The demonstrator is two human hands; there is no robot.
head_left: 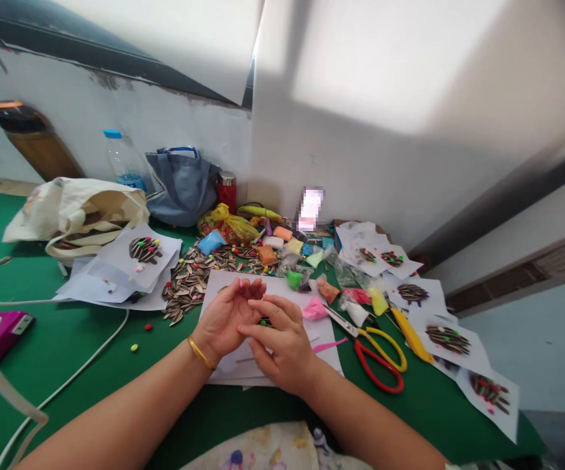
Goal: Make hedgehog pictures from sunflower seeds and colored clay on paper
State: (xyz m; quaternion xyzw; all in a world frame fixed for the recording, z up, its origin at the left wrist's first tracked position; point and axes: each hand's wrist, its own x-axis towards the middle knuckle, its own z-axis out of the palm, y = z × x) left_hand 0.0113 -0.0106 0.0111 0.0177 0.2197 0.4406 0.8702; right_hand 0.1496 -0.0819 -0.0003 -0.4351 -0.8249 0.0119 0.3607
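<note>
My left hand (231, 316), a gold bangle at its wrist, is palm up with its fingers loosely curved. A tiny pink bit (242, 283) shows at one of its fingertips. Across the left palm lies my right hand (285, 343), fingers stretched out and touching it; anything between the palms is hidden. Both are above a white sheet of paper (330, 367), where a small green spot and dark pieces peek out between the hands. A pink tool (330, 344) lies on the sheet's right side, near pink clay (314, 308).
Striped sunflower seeds (187, 287) are heaped left of the sheet. Scissors (379, 382) with red and yellow handles and a yellow cutter (412, 336) lie right. Bagged coloured clay (329, 289) sits behind. Papers with seed figures (446, 339) line the right edge. A white cable (87, 362) crosses the left.
</note>
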